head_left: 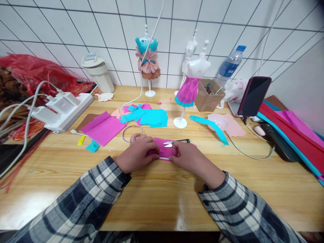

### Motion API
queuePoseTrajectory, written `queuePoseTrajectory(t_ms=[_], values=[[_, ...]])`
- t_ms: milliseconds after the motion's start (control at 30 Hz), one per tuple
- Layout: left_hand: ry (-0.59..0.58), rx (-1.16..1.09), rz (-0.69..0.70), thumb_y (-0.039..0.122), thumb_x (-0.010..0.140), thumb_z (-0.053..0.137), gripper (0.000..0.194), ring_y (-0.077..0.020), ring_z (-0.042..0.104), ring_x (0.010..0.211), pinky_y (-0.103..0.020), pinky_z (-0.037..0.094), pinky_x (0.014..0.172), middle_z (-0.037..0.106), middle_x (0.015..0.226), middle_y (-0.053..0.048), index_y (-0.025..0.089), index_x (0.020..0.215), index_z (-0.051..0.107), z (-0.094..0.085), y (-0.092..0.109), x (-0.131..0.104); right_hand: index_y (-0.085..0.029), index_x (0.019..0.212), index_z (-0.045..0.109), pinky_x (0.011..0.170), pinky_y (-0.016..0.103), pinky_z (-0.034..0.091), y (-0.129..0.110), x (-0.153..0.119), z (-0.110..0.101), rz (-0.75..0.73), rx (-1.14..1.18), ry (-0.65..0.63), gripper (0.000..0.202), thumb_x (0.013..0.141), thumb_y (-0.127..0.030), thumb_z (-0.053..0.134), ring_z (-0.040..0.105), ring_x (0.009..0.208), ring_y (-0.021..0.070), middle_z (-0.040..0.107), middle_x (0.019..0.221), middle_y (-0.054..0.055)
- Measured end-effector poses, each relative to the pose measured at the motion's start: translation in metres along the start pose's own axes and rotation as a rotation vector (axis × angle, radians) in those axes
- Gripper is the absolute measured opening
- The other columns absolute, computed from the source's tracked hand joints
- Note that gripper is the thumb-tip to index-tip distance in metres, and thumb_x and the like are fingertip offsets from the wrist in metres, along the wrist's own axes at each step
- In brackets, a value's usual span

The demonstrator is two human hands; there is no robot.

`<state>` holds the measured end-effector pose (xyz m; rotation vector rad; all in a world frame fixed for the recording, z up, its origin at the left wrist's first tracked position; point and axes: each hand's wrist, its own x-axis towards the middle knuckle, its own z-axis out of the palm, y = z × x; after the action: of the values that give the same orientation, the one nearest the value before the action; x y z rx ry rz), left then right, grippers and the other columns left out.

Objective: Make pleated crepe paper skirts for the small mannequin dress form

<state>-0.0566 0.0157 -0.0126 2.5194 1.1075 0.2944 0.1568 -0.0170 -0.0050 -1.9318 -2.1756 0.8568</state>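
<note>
A magenta crepe paper piece point(165, 148) lies flat on the table in front of me, a thin white strip point(165, 158) running along its near edge. My left hand point(143, 150) pinches the paper's near edge at the left, thumb and fingertips together. My right hand point(186, 157) is closed in a pinch at the same edge farther right. Small thread snips point(174, 142) with a black handle show above the paper, blades pointing left and partly hidden by my right fingers. Whether that hand also grips the snips, I cannot tell.
Behind stand a mini dress form point(199, 65) in a magenta skirt and another in a ruffled dress point(149, 62). Turquoise paper point(154, 117), a magenta sheet point(105, 126) and a wire ring point(132, 133) lie nearby. A power strip point(73, 113) sits left, a phone point(254, 96) right.
</note>
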Motion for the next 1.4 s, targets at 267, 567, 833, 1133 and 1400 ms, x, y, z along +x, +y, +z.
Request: queuePoseTrajectory(t_ms=[267,567,833,1133,1400], values=[[0.012,-0.010,0.008,0.030,0.082,0.066,0.007,-0.0210,0.058,0.093,-0.047,0.023,0.095,0.066,0.089,0.001,0.026,0.087,0.068,-0.001,0.000,-0.001,-0.022,0.068,0.053,0.051,0.025,0.026,0.010,0.001,-0.007,0.021,-0.019,-0.020,0.018,0.071,-0.029,0.069,0.049,0.060,0.0145,0.058,0.065,-0.002],[0.017,-0.012,0.043,0.033,0.084,0.064,0.009,-0.0205,0.058,0.092,-0.046,0.028,0.096,0.066,0.087,0.000,0.025,0.087,0.068,0.001,-0.004,0.000,-0.022,0.064,0.052,0.050,0.024,0.025,0.019,0.001,-0.013,-0.024,0.068,-0.039,0.020,0.066,-0.023,0.073,0.047,0.057,0.0129,0.054,0.059,-0.005],[0.215,-0.077,0.034,0.040,0.088,0.054,0.027,-0.0241,0.056,0.107,-0.038,0.041,0.096,0.067,0.106,-0.007,0.021,0.106,0.063,-0.028,-0.035,-0.012,-0.020,0.066,0.048,0.049,0.022,0.027,0.035,-0.006,-0.035,-0.040,0.204,0.059,0.025,0.078,-0.032,0.066,0.043,0.054,0.0099,0.048,0.057,-0.007],[0.084,0.176,-0.230,0.042,0.085,0.051,0.023,-0.0250,0.058,0.098,-0.039,0.042,0.089,0.067,0.099,-0.004,0.023,0.085,0.062,-0.042,-0.071,-0.028,-0.022,0.085,0.062,0.053,0.025,0.029,0.051,-0.010,-0.034,-0.114,0.085,0.249,0.003,0.085,-0.024,0.059,0.054,0.059,0.0130,0.061,0.065,-0.003],[0.323,-0.216,-0.013,0.029,0.097,0.039,0.017,-0.0184,0.065,0.089,-0.033,0.049,0.083,0.071,0.092,-0.004,0.021,0.108,0.050,-0.008,0.017,-0.013,-0.018,0.133,0.049,0.084,0.035,0.047,0.019,-0.024,-0.018,-0.506,0.309,0.629,0.045,0.091,-0.035,0.056,0.061,0.096,0.0217,0.066,0.111,0.010]])
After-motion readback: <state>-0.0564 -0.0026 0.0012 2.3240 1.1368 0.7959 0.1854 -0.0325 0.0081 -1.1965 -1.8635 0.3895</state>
